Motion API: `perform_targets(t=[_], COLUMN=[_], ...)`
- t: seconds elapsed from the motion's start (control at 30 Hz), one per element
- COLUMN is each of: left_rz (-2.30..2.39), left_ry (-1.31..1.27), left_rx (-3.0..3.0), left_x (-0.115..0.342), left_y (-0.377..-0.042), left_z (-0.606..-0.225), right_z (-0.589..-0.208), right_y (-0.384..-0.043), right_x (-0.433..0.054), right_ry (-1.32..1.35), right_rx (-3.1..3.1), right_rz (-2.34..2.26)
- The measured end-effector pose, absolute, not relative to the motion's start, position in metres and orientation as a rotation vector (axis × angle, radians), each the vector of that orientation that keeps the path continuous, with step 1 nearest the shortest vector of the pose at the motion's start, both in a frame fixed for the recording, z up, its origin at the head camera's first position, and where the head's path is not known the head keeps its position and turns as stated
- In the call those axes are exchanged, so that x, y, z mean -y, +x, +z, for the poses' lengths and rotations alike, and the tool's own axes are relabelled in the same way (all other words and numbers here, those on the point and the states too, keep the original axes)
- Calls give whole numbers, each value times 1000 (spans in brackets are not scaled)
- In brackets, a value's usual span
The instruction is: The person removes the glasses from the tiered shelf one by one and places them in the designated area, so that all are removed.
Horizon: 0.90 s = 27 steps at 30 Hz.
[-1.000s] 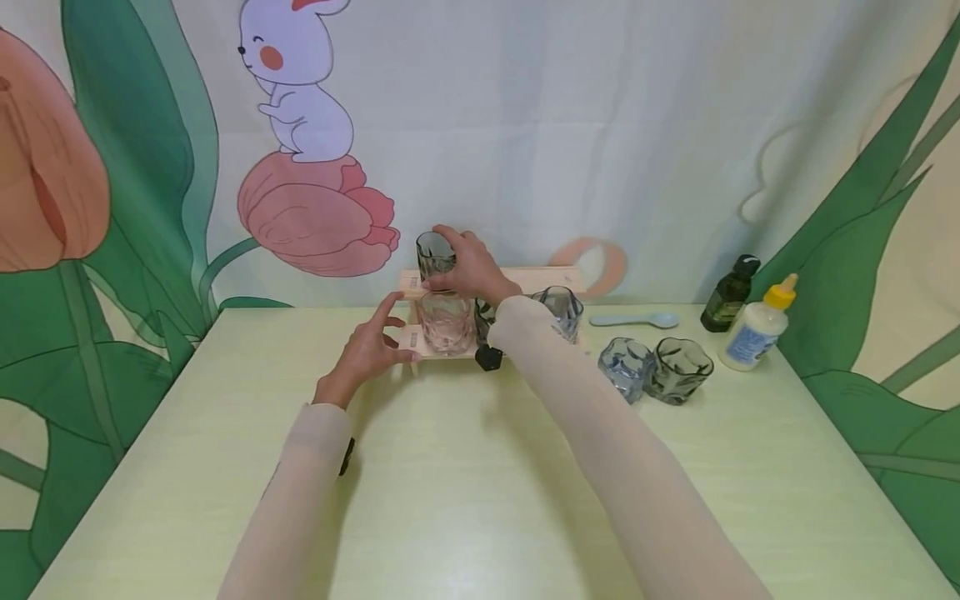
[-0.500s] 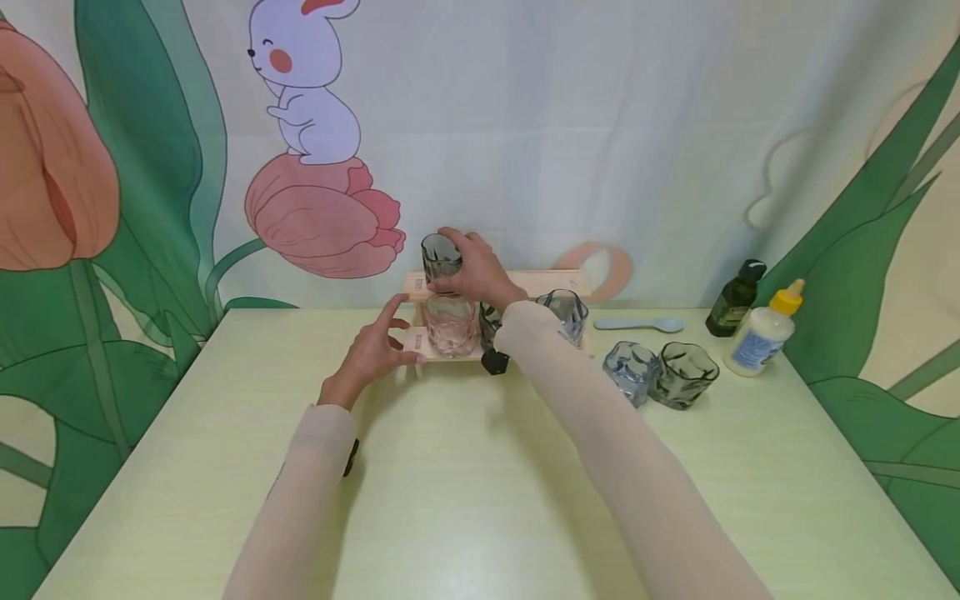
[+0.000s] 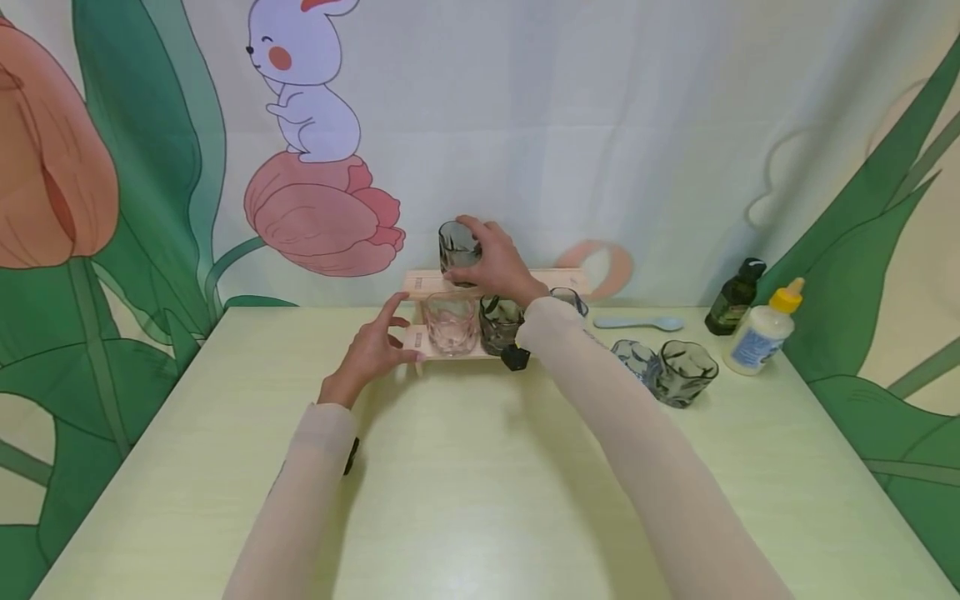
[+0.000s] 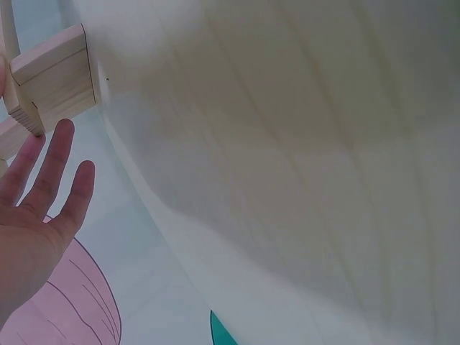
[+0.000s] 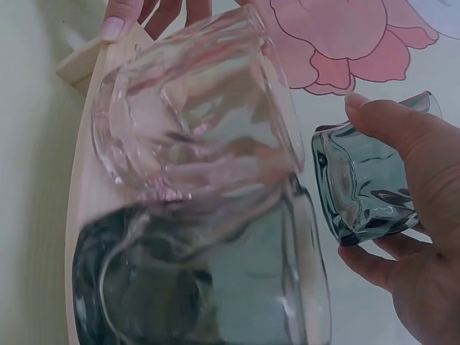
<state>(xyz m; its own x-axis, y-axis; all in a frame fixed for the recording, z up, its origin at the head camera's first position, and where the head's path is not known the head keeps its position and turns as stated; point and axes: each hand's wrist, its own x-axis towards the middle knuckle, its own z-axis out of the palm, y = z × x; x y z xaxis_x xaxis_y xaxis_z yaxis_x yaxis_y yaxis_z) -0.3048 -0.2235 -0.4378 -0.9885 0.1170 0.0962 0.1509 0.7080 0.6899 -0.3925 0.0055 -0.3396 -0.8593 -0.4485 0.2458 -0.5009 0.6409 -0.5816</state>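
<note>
In the head view my right hand (image 3: 498,260) holds a smoky grey glass tumbler (image 3: 456,242) over the left part of a two-tier wooden rack's upper shelf (image 3: 543,281). Whether the tumbler's base touches that shelf I cannot tell. My left hand (image 3: 371,350) grips the rack's left end. Its thumb lies at the lower shelf's front edge, while the index finger reaches to the upper shelf. A pinkish clear glass (image 5: 201,108) stands on the lower shelf, with a dark grey glass (image 5: 215,280) next to it. A bluish glass (image 3: 572,300) farther right is mostly behind my right arm.
On the table right of the rack stand a bluish glass (image 3: 633,357) and a grey glass (image 3: 684,375). Behind them lies a pale blue spoon (image 3: 637,323). A dark bottle (image 3: 735,298) and a yellow-capped white bottle (image 3: 761,333) stand at the back right.
The right hand has shifted the grey tumbler to the right and slightly up. More of the dark grey glass on the lower shelf shows. The left hand keeps its place on the rack.
</note>
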Motion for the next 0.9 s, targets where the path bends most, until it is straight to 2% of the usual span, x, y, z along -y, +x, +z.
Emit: perform_targets(t=[0.43,0.9], left_rz=[-1150,-1143], left_ry=[-214,-216], left_rx=[2867,2866], left_x=[223,222], left_y=[-305,-305], left_z=[-438,-439], right_z=[-330,-328], right_y=[-381,-373], right_x=[-42,-92], right_ry=[838,764], right_rx=[2725,2703], right_rz=[996,1025])
